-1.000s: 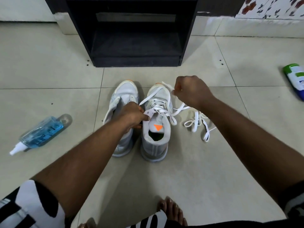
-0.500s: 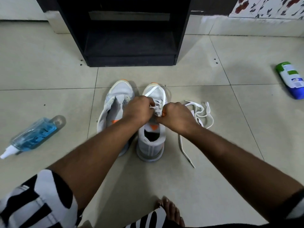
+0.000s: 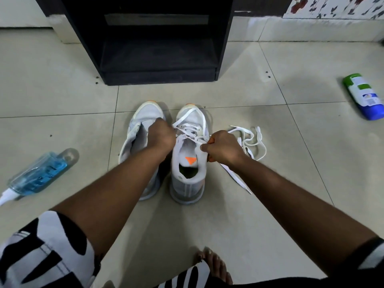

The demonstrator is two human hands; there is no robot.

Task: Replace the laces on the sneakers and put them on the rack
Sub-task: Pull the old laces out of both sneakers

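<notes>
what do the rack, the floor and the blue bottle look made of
Rack: probably laminated board, matte black, with flat panels and square edges.
Floor: glazed ceramic tile, beige, with grout lines and soft glare.
Blue bottle: clear plastic; blue liquid shows through its wall.

On the tiled floor (image 3: 259,204) before me stand two sneakers (image 3: 188,161) side by side, loose laces (image 3: 247,142) at their right, a spray bottle (image 3: 39,175) left, another bottle (image 3: 363,96) far right, the rack (image 3: 153,75) beyond.

You see a floor (image 3: 249,215) of large pale beige tiles, a light skirting (image 3: 311,30) along the wall, and flowered wallpaper (image 3: 332,7) above it.
</notes>
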